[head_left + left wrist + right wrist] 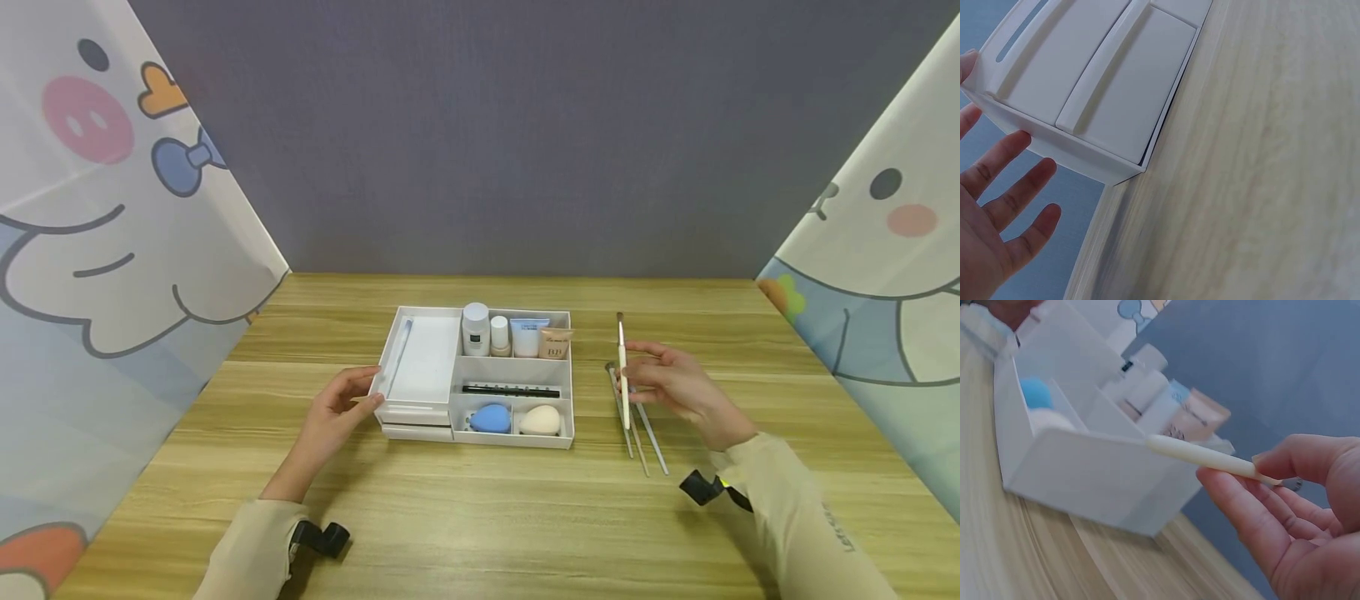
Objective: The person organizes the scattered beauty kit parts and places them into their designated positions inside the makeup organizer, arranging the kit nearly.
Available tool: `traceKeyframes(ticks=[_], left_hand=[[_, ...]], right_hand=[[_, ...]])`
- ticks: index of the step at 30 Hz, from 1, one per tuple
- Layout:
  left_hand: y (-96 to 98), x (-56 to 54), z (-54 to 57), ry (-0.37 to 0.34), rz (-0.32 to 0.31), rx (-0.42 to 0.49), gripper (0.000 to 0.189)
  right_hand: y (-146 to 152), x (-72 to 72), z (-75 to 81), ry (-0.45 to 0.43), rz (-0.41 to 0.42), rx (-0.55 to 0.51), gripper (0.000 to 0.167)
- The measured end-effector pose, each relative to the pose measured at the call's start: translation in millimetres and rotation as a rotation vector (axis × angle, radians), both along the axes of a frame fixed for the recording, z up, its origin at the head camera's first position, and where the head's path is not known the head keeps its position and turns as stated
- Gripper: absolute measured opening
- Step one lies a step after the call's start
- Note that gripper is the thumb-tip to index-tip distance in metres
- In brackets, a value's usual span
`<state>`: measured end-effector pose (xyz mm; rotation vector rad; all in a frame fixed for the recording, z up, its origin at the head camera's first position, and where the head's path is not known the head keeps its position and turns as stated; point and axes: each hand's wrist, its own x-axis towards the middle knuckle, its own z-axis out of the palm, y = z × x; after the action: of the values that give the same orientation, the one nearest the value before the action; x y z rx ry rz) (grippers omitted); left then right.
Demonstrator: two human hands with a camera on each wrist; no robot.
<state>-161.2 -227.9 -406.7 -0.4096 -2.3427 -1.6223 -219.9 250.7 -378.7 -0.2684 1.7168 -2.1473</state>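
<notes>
My right hand (pixel 671 387) pinches a makeup brush (pixel 623 392) between thumb and fingers, to the right of a white cosmetics organizer (pixel 517 442). The brush has a cream handle and a dark tip; in the right wrist view the handle end points toward the organizer. Beneath this hand lie several more thin makeup brushes (pixel 651 440) on the table. My left hand (pixel 337 408) touches the organizer's left side near the front corner, its fingers (pixel 1029 181) spread and fairly straight. In the tray section (pixel 435 350) lies one slim, clear-looking stick (pixel 400 357).
The organizer's back compartment holds a white bottle (pixel 476 329), a smaller white-capped bottle (pixel 499 335), a blue-white tube (pixel 528 336) and a beige tube (pixel 555 342). In front are a dark pen (pixel 511 391), a blue sponge (pixel 491 418) and a cream sponge (pixel 540 420). A grey panel (pixel 517 150) stands behind.
</notes>
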Motion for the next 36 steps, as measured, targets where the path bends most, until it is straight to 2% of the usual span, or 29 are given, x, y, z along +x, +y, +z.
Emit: traceKeyframes(ticks=[4, 10, 18, 24, 32, 36], left_hand=[[0.0, 0.1, 0.4, 0.002, -0.007, 0.012, 0.034], [-1.1, -1.2, -0.4, 0.001, -0.016, 0.015, 0.034], [-1.3, -0.4, 0.0, -0.011, -0.007, 0.015, 0.034], [-1.2, -0.3, -0.2, -0.012, -0.011, 0.010, 0.033], [-0.7, -1.0, -0.6, -0.003, -0.008, 0.012, 0.033], [-0.7, -1.0, 0.2, -0.002, -0.009, 0.016, 0.033]], right_hand=[[-10, 1.5, 5.0, -0.005, -0.011, -0.005, 0.049], [-24, 2.1, 10.7, -0.013, -0.029, -0.020, 0.065], [-44, -2.1, 15.8, 0.000, -0.007, -0.072, 0.050], [-59, -4.7, 21.8, -0.014, -0.002, -0.098, 0.049], [-77, -5.5, 25.1, -0.022, 0.001, -0.112, 0.040], [-89, -4.4, 28.6, -0.016, 0.011, -0.131, 0.044]])
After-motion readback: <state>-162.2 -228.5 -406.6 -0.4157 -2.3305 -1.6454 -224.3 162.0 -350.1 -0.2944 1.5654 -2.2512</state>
